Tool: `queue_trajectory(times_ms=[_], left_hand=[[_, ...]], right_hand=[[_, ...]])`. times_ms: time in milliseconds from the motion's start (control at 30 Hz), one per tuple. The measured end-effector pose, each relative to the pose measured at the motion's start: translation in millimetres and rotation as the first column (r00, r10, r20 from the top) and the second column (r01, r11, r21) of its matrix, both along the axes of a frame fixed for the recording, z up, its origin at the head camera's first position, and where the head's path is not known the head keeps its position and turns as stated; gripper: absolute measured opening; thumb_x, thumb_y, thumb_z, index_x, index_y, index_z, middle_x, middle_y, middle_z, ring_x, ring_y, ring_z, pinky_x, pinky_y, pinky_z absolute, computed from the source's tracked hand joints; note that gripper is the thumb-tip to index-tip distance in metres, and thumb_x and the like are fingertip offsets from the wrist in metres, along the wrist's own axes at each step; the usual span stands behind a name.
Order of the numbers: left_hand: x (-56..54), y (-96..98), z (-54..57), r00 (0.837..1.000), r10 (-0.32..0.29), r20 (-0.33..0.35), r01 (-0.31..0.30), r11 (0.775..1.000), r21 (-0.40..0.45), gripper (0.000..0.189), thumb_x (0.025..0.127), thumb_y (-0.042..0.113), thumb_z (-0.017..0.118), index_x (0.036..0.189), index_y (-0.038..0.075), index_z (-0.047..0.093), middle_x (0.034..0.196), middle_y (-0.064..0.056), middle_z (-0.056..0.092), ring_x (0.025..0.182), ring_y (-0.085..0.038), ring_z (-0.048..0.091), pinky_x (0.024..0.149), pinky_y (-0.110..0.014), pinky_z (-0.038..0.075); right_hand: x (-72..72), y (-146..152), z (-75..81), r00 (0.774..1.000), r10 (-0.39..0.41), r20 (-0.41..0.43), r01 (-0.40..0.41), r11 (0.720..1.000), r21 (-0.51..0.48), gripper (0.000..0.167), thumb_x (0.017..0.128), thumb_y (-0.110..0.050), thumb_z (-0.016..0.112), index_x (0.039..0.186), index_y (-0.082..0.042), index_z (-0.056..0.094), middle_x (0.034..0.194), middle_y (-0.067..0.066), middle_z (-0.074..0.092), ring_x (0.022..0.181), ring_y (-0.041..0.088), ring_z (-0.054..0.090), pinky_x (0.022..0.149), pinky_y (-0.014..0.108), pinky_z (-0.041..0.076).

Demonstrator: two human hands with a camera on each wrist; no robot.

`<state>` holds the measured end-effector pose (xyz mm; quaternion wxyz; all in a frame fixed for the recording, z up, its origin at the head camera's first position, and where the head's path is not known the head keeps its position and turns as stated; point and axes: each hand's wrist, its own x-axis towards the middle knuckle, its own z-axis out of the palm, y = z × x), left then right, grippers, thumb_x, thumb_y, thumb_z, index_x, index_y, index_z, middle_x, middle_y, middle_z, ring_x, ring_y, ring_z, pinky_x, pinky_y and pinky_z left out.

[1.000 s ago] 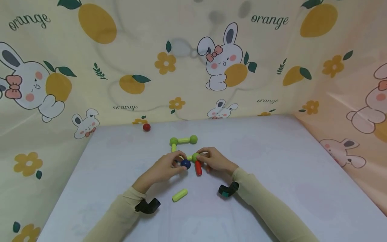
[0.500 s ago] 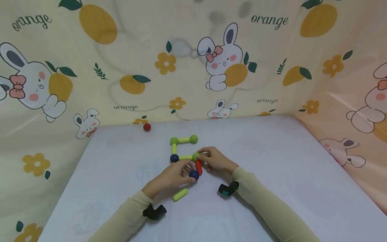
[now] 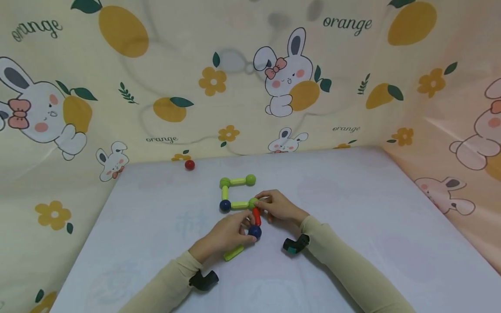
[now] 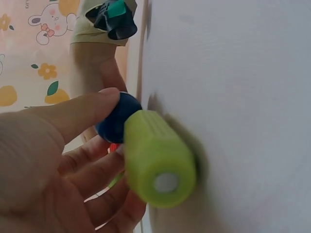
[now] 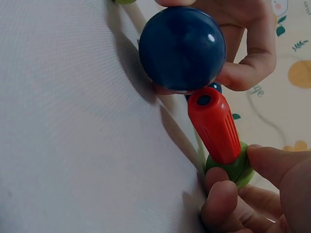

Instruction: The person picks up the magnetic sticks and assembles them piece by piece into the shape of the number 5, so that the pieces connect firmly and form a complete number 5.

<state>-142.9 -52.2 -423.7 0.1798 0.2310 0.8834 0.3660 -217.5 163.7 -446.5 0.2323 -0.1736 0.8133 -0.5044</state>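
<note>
Between thumb and fingers my left hand [image 3: 231, 230] holds a dark blue ball [image 3: 255, 232], right at the near end of a red rod [image 3: 256, 216]. In the right wrist view the ball [image 5: 182, 48] overlaps the end of the red rod [image 5: 216, 126], whose tip shows a dark round spot. My right hand [image 3: 279, 205] pinches the green ball [image 3: 253, 203] at the rod's far end. From that green ball a chain runs left along a yellow-green rod [image 3: 240, 204] to another dark blue ball [image 3: 225, 205], then back to a green ball [image 3: 225, 183].
A loose yellow-green rod [image 3: 234, 253] lies just in front of my left hand, partly covered by it; its pale round end shows in the left wrist view. The chain ends in a green ball [image 3: 250, 179]. A red ball [image 3: 189, 164] sits at the table's back edge.
My left hand has moved right and toward me, bringing the blue ball to the red rod's near end. The chain's other blue ball has come into view. My right hand has stayed in place.
</note>
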Motion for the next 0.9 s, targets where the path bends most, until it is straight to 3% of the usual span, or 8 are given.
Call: queue_trajectory(times_ms=[400, 900], left_hand=[[-0.5, 2.1, -2.1, 1.0, 0.004, -0.028, -0.003, 1.0, 0.017, 0.026, 0.09, 0.026, 0.078, 0.106, 0.018, 0.059, 0.105, -0.002, 0.073, 0.073, -0.008, 0.059, 0.065, -0.023, 0.048], [-1.2, -2.2, -0.5, 0.999, -0.029, -0.027, 0.03, 0.999, 0.029, 0.014, 0.099, 0.03, 0.065, 0.107, 0.019, 0.063, 0.105, -0.001, 0.073, 0.085, -0.009, 0.063, 0.074, -0.027, 0.052]], right_hand=[[-0.4, -1.6, -0.7, 1.0, -0.013, -0.014, 0.014, 1.0, 0.022, 0.037, 0.104, -0.023, 0.056, 0.132, 0.0, 0.059, 0.081, 0.004, 0.069, 0.046, 0.01, 0.053, 0.048, 0.022, 0.043], [4.1, -3.0, 5.0, 1.0, -0.006, -0.007, 0.006, 1.0, 0.014, 0.04, 0.105, -0.024, 0.056, 0.135, 0.003, 0.056, 0.086, 0.011, 0.071, 0.047, 0.01, 0.053, 0.048, 0.022, 0.042]])
